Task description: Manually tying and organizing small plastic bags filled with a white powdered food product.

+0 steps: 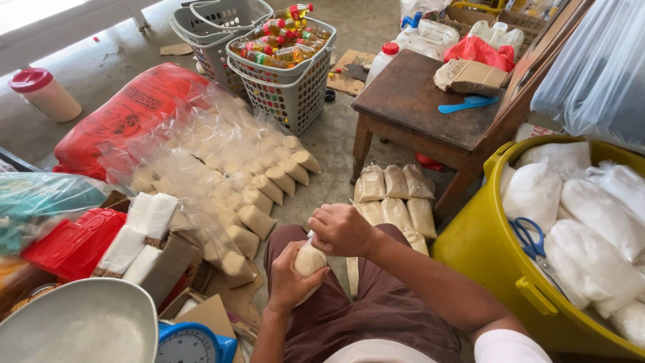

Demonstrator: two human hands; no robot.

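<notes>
My left hand (287, 281) cups small sugar bag (310, 259) over lap; right hand (341, 230) pinches bag top; bare floor between lap and wooden table (410, 101).

The bare concrete floor (322, 144) carries nearly everything here. Two rows of filled tan packets (396, 198) lie flat on it just beside the leg of a small dark wooden tabletop (410, 94), which bears a blue comb (468, 103) and a torn piece of cardboard (470, 76). Further left, a long clear sack of the same packets (232, 178) sprawls across the floor against a red sack (127, 111). Grey baskets of oil bottles (285, 74) stand behind it, and a yellow tub (484, 255) sits at the right.
</notes>
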